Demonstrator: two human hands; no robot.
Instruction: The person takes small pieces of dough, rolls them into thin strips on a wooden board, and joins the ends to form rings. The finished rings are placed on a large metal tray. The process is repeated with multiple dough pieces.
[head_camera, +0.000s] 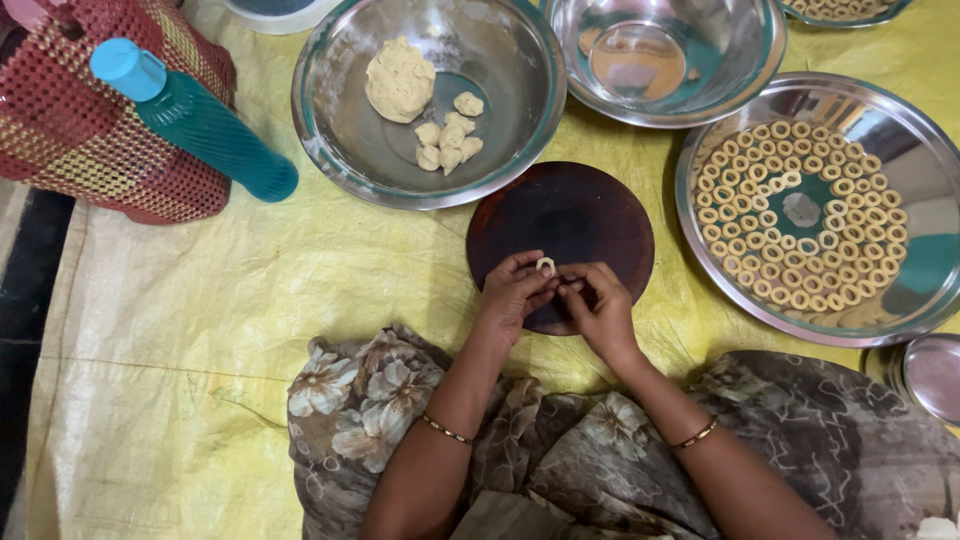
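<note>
Both hands pinch a small dough ring, lying flat on board.

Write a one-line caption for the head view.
Both hands, left hand and right hand, pinch a small dough ring over a round dark board, beside a steel plate of finished rings.

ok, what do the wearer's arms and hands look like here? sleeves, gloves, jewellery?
Both hands are bare: no gloves, no rings that I can make out. The left hand has a thin gold-coloured bangle at the wrist; the right hand has a matching bangle. No sleeves in view on either forearm.
</note>
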